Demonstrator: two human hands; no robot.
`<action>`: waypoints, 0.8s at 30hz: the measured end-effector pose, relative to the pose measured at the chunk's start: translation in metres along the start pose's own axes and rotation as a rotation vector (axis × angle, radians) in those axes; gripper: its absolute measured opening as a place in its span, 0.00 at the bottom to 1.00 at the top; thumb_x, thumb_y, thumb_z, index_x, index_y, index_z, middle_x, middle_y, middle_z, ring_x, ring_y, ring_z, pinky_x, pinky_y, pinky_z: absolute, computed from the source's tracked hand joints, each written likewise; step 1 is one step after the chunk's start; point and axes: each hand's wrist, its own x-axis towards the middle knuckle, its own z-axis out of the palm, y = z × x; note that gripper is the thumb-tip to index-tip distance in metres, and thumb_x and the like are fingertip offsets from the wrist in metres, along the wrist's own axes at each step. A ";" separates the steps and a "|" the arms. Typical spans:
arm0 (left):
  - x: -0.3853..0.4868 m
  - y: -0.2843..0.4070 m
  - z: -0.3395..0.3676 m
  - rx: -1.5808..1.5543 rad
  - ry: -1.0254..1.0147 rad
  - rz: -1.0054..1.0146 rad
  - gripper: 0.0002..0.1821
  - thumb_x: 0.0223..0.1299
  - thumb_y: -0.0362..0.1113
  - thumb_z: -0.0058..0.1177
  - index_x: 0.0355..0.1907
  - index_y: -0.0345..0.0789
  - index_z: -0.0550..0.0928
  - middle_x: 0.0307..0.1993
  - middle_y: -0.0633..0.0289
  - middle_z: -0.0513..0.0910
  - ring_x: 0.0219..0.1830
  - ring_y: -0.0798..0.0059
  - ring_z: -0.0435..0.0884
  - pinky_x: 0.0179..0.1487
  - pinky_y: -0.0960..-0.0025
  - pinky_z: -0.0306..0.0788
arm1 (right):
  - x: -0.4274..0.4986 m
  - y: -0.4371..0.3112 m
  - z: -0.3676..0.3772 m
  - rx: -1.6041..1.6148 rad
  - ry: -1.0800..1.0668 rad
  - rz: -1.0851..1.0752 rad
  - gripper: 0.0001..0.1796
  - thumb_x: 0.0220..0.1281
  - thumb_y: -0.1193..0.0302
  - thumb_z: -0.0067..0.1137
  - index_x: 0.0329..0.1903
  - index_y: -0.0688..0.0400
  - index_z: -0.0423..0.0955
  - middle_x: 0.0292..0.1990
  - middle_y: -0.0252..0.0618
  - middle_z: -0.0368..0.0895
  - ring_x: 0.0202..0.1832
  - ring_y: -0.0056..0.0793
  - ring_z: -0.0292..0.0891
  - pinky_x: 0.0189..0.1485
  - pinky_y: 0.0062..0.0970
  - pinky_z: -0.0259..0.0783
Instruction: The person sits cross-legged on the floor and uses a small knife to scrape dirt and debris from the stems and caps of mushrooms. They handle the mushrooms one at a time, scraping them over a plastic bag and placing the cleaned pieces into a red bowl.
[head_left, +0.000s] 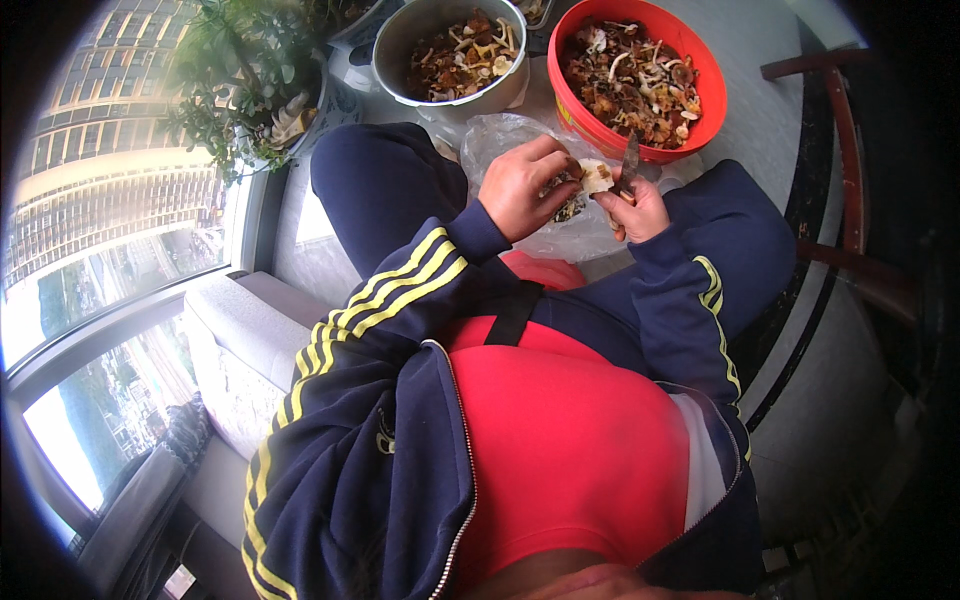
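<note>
Between my two hands is a pale mushroom piece (596, 177) with brownish patches. The fingers of my left hand (531, 184) touch its left edge, bent and dirty at the tips. My right hand (637, 211) grips a small knife (631, 159), its stained blade pointing up and away from me, and the thumb lies near the mushroom's lower right edge. Beneath both hands a clear plastic bag (487, 139) is spread, with dark scraps (568, 210) on it. Past the hands stand a grey metal pot (450, 106) and a red plastic bucket (660, 155), both holding many mushrooms.
My bent legs in dark trousers flank the bag. Potted plants (251, 82) stand by the window at the left. A light padded seat (247, 322) is at lower left. Dark red wooden furniture legs (847, 150) rise at the right. Red plastic (544, 270) lies between my legs.
</note>
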 end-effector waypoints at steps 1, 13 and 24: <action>0.000 0.000 0.000 0.004 0.001 0.002 0.07 0.47 0.29 0.60 0.32 0.34 0.78 0.32 0.58 0.76 0.34 0.59 0.78 0.36 0.65 0.72 | 0.000 0.000 0.000 -0.001 0.000 0.001 0.11 0.56 0.73 0.60 0.43 0.58 0.75 0.14 0.21 0.67 0.11 0.09 0.55 0.13 0.15 0.47; 0.000 -0.004 -0.001 -0.141 0.057 -0.107 0.04 0.49 0.25 0.56 0.30 0.31 0.78 0.32 0.59 0.76 0.32 0.68 0.79 0.36 0.72 0.72 | -0.002 0.000 -0.001 0.015 -0.001 -0.014 0.12 0.57 0.73 0.60 0.44 0.59 0.75 0.15 0.21 0.68 0.11 0.09 0.56 0.13 0.15 0.48; -0.007 -0.008 -0.003 -0.091 0.049 -0.172 0.07 0.48 0.28 0.56 0.32 0.33 0.77 0.31 0.57 0.75 0.31 0.63 0.78 0.35 0.68 0.72 | 0.001 0.001 -0.008 -0.031 0.000 -0.008 0.16 0.59 0.71 0.57 0.50 0.59 0.72 0.14 0.24 0.66 0.11 0.11 0.58 0.11 0.14 0.56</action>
